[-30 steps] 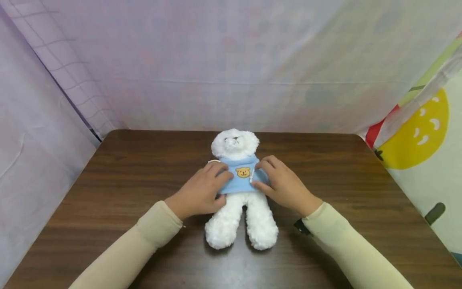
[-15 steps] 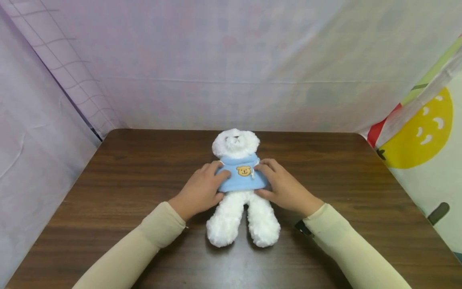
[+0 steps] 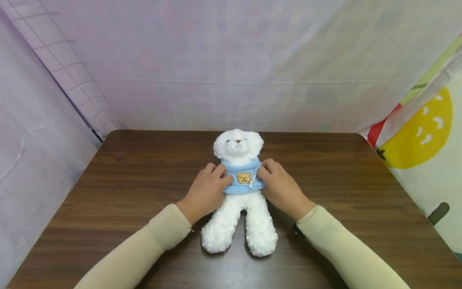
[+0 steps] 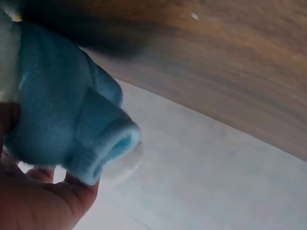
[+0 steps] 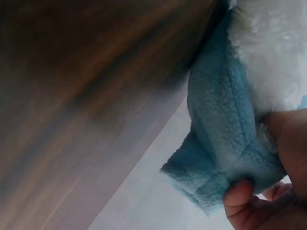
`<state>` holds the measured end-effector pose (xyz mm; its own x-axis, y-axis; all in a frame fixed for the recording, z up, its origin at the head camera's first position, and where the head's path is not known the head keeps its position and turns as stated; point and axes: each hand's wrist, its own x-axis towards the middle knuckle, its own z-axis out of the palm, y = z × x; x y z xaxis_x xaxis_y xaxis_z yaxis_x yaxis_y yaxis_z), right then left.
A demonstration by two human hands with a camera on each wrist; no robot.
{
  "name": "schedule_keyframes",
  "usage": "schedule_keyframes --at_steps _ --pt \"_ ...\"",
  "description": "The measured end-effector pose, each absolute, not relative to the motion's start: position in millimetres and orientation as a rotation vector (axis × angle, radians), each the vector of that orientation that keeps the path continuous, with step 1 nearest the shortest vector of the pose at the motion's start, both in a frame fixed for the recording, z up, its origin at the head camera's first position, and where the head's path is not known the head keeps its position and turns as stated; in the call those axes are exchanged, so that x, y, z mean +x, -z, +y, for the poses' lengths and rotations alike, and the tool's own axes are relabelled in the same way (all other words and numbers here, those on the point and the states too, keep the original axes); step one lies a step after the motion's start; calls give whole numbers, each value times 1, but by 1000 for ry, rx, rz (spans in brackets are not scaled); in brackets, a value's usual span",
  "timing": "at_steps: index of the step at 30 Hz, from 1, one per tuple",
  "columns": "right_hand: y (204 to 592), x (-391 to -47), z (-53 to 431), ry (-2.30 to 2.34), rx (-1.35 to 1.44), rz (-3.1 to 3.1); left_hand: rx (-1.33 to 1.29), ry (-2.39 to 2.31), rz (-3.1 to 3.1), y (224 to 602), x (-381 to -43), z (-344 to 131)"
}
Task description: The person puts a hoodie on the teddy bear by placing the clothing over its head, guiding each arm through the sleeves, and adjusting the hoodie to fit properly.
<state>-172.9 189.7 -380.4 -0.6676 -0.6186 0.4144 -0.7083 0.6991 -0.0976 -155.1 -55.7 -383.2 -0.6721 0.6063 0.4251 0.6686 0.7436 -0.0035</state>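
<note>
"What's on the big brown table (image 3: 144, 188)?"
"A white bear (image 3: 244, 200); the left hand (image 3: 206, 190) and right hand (image 3: 284, 190) pinch its blue shirt (image 3: 236, 188), one each side;"
"What might go wrong?"
"Pulling too hard could make the shirt ride up; the little string (image 3: 251, 183) could catch on a finger."

1. Showing a brown, wood-grained table (image 3: 144, 176) below, gleaming towards the bottom, rounding off at both far corners.
2. Facing a pale, creased back cloth (image 3: 223, 60) behind the table, carrying faint grid lines (image 3: 68, 66) at left.
3. Running a dark line (image 3: 94, 132) between that and a white left cloth (image 3: 29, 120).
4. Displaying a yellow fruit (image 3: 416, 134) on a white right cloth (image 3: 426, 180), just beside a red patch (image 3: 377, 130).
</note>
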Motion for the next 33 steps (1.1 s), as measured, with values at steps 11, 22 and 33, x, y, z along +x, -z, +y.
schedule_keyframes --at_steps 11,22,33 --pt "354 -172 220 -581 1197 -2672 -1084 407 -2625 352 -149 -64" --pt "360 -176 225 -642 963 -2664 -1295 103 -2549 340 -166 -28" --pt "359 -175 225 -722 1132 -2663 -1213 -105 -2591 335 -171 11"
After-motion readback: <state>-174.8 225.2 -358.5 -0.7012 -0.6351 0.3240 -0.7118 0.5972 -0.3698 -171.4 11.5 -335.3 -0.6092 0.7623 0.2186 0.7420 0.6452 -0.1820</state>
